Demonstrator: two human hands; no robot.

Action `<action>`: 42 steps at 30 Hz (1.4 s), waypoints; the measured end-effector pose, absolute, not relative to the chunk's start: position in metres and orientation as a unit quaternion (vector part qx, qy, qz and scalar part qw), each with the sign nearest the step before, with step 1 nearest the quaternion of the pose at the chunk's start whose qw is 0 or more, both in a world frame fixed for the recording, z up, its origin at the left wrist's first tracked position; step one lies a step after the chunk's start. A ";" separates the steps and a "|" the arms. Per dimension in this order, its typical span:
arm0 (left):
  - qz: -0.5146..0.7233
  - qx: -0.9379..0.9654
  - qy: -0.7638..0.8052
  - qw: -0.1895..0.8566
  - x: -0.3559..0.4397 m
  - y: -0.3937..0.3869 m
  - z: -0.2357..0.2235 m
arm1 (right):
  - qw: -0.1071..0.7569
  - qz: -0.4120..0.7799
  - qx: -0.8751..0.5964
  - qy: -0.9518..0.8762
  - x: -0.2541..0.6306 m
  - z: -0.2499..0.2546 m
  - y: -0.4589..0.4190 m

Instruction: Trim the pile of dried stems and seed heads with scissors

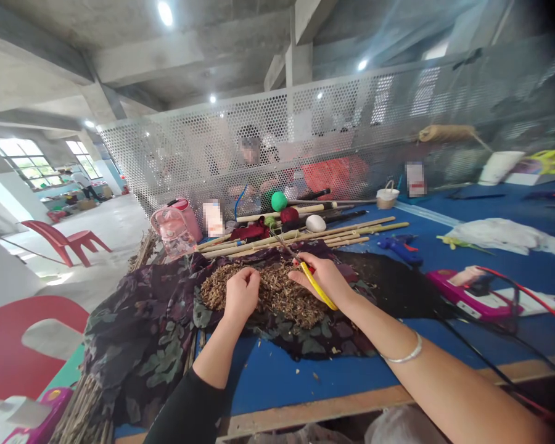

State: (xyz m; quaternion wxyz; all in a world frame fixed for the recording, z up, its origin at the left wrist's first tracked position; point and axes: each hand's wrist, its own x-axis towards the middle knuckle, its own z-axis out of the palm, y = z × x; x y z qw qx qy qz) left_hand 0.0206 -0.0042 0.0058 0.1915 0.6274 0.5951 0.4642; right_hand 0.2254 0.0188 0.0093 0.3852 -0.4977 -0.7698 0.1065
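My right hand (322, 279) is closed around a pair of scissors with yellow handles (315, 287); the metal tips point up and away to the left. My left hand (243, 291) is a loose fist with thumb and fingers together, and whatever may be in it is hidden. Both hands are over a heap of dry brown plant scraps (293, 302). That heap lies on a dark patterned cloth (161, 320) spread across the blue table (277, 376). Behind the hands several bamboo sticks (351, 235) lie side by side.
Beyond the sticks sit a green ball (279, 200), a white egg-shaped ball (315, 223) and a pink bag (178, 225). To the right are a blue glue gun (401, 248), a magenta power strip (474, 296) with cords, and white plastic (509, 237). A perforated metal screen (203, 145) rises behind; a person sits beyond it.
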 end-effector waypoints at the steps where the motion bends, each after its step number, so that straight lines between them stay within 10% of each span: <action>1: 0.460 0.629 0.597 0.189 0.020 -0.005 0.007 | 0.391 0.106 -0.501 -0.765 0.227 0.011 0.019; 15: 0.529 0.575 0.462 0.419 0.039 -0.006 0.004 | 0.345 0.110 -0.452 -0.815 0.228 0.013 0.015; 42: 0.468 0.652 0.544 0.246 0.036 -0.015 0.008 | 0.292 0.056 -0.413 -0.861 0.216 0.012 0.006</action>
